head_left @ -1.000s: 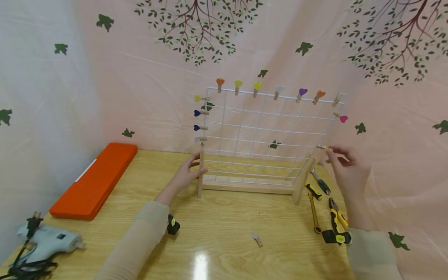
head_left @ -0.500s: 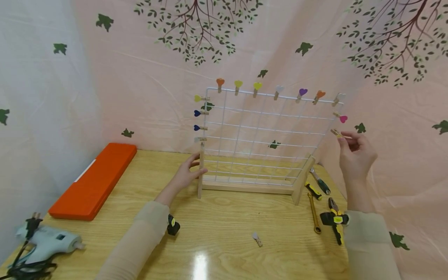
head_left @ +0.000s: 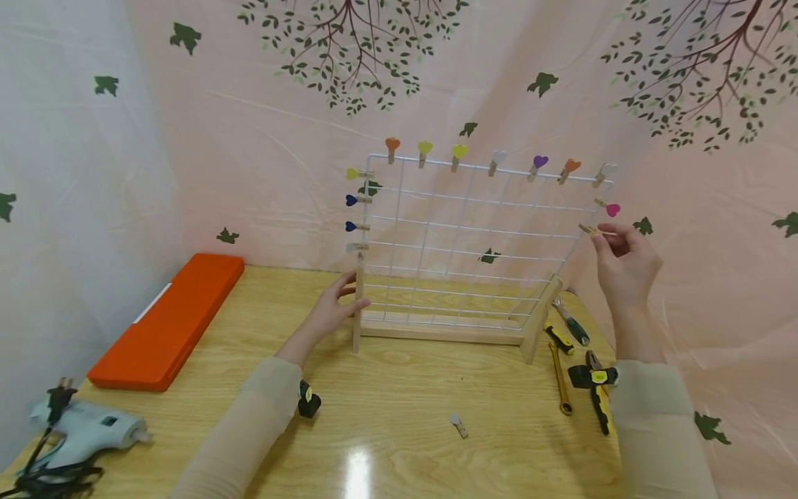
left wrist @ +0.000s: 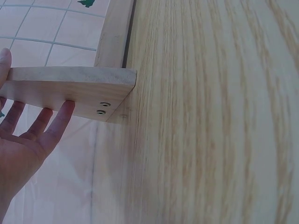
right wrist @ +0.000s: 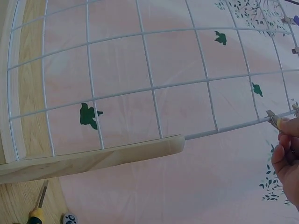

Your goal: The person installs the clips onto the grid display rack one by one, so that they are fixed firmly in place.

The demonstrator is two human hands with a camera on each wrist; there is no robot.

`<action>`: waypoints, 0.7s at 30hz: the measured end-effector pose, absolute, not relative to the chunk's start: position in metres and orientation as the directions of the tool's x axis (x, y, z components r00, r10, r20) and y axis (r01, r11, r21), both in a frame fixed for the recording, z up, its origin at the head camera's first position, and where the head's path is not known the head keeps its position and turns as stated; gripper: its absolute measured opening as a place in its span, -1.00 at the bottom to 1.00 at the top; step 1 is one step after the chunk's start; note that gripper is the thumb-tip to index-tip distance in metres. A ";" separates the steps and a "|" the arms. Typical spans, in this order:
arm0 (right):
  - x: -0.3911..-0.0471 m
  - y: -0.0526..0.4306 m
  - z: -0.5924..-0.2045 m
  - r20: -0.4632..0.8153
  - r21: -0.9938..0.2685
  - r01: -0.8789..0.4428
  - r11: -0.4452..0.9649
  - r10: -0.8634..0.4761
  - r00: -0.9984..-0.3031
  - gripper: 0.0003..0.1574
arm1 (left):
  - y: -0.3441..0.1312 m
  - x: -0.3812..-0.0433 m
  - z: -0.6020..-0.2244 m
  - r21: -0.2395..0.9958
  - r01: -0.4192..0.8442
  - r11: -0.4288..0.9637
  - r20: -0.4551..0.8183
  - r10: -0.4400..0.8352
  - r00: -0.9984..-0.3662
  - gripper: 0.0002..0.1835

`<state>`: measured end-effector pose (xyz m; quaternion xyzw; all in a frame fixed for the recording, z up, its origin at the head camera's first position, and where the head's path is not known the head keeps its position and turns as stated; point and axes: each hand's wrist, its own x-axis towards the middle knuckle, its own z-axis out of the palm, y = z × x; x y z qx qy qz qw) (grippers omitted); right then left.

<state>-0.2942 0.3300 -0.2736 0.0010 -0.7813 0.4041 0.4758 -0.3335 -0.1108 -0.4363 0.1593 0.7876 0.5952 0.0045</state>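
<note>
A white wire grid (head_left: 439, 163) stands in a wooden frame (head_left: 442, 335), with small heart-topped clothespins along its top and sides. My left hand (head_left: 330, 308) holds the frame's left side board, fingers on the outer face (left wrist: 70, 95) and thumb across from them. Up at the grid's right edge, my right hand (head_left: 628, 267) pinches a small wooden clothespin (head_left: 586, 228) with a yellow part, below a pink-heart clothespin (head_left: 612, 209). In the right wrist view the tip of this clothespin (right wrist: 272, 115) meets the edge wire; whether it grips the wire I cannot tell.
One loose clothespin (head_left: 458, 425) lies on the table front. Beyond the frame's right foot are a golden wrench (head_left: 560, 380), pliers (head_left: 600, 402) and other hand tools. At left lie an orange case (head_left: 168, 322) and a glue gun (head_left: 93, 426) with its cord.
My right hand has lifted the clothespin off a lower spot by the grid's right edge, up and outward, then back left to the edge wire. The left hand stays put.
</note>
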 end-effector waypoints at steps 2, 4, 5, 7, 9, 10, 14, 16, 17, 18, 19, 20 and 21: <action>-0.294 0.331 -0.274 0.747 -0.628 -0.389 0.674 0.382 -0.545 -0.71 | -0.111 -0.334 -0.436 0.940 0.241 0.242 0.179 0.252 -0.951 -0.25; -0.292 0.332 -0.275 0.753 -0.621 -0.383 0.684 0.385 -0.534 -0.68 | -0.111 -0.334 -0.435 0.939 0.245 0.242 0.182 0.256 -0.949 -0.26; -0.291 0.333 -0.275 0.760 -0.612 -0.381 0.693 0.385 -0.523 -0.66 | -0.111 -0.334 -0.435 0.939 0.245 0.243 0.182 0.257 -0.949 -0.26; -0.286 0.334 -0.277 0.772 -0.597 -0.378 0.708 0.379 -0.510 -0.65 | -0.111 -0.333 -0.435 0.941 0.241 0.238 0.179 0.255 -0.950 -0.26; -0.280 0.334 -0.280 0.781 -0.577 -0.372 0.727 0.359 -0.511 -0.65 | -0.111 -0.333 -0.434 0.941 0.243 0.234 0.181 0.258 -0.949 -0.25; -0.277 0.333 -0.282 0.781 -0.569 -0.368 0.735 0.344 -0.522 -0.65 | -0.111 -0.333 -0.434 0.942 0.244 0.232 0.182 0.257 -0.949 -0.25; -0.263 0.324 -0.296 0.750 -0.550 -0.403 0.731 0.220 -0.624 -0.63 | -0.112 -0.333 -0.434 0.938 0.255 0.234 0.191 0.263 -0.946 -0.24; -0.259 0.318 -0.305 0.727 -0.524 -0.451 0.723 0.104 -0.679 -0.60 | -0.111 -0.330 -0.431 0.941 0.250 0.230 0.186 0.267 -0.946 -0.26; -0.257 0.315 -0.309 0.706 -0.510 -0.475 0.717 0.034 -0.707 -0.58 | -0.111 -0.327 -0.427 0.941 0.249 0.231 0.183 0.272 -0.945 -0.26; -0.255 0.312 -0.314 0.690 -0.490 -0.509 0.708 -0.041 -0.722 -0.57 | -0.111 -0.324 -0.424 0.942 0.244 0.230 0.179 0.274 -0.945 -0.27; -0.254 0.308 -0.318 0.667 -0.466 -0.535 0.704 -0.118 -0.736 -0.54 | -0.110 -0.321 -0.420 0.943 0.241 0.230 0.174 0.275 -0.945 -0.27; -0.253 0.304 -0.323 0.633 -0.451 -0.555 0.699 -0.187 -0.751 -0.53 | -0.110 -0.319 -0.416 0.944 0.238 0.230 0.170 0.279 -0.945 -0.26; -0.251 0.300 -0.327 0.600 -0.436 -0.569 0.697 -0.246 -0.761 -0.51 | -0.110 -0.316 -0.412 0.944 0.234 0.232 0.165 0.280 -0.946 -0.26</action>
